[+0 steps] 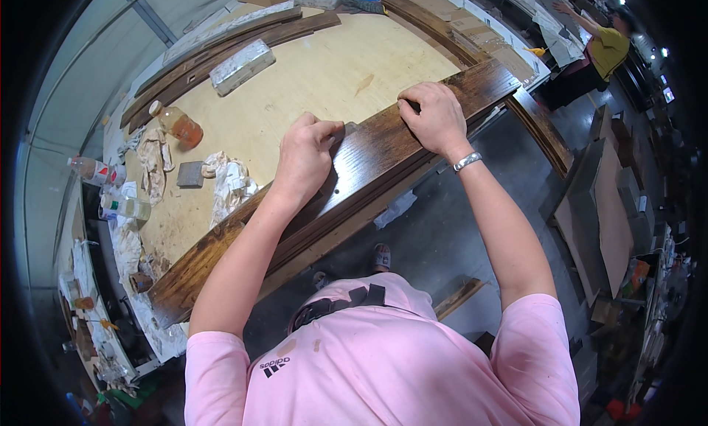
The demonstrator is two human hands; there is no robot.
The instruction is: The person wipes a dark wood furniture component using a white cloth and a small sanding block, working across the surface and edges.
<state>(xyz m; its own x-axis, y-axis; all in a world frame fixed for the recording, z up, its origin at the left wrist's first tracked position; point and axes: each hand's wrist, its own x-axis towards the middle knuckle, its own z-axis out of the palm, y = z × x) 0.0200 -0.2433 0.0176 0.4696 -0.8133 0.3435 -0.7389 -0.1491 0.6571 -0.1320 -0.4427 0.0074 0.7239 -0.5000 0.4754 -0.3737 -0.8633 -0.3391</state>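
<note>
A long dark-brown wood plank, glossy with visible grain, lies slantwise in front of me along the near side of the worktable. My left hand is closed above its middle, thumb and forefinger pinching a small grey pad at the plank's far edge. Further right, my right hand rests on the plank with curled fingers at that same edge. A dark spot shows between its thumb and fingers, but what it holds is hidden. Close to the left hand lie crumpled stained rags and a grey square block.
A bottle of orange-brown liquid leans on the pale tabletop, near a wrapped block. Dark wood strips lie at the far left, and more bottles stand leftward. Cardboard and a co-worker are at right.
</note>
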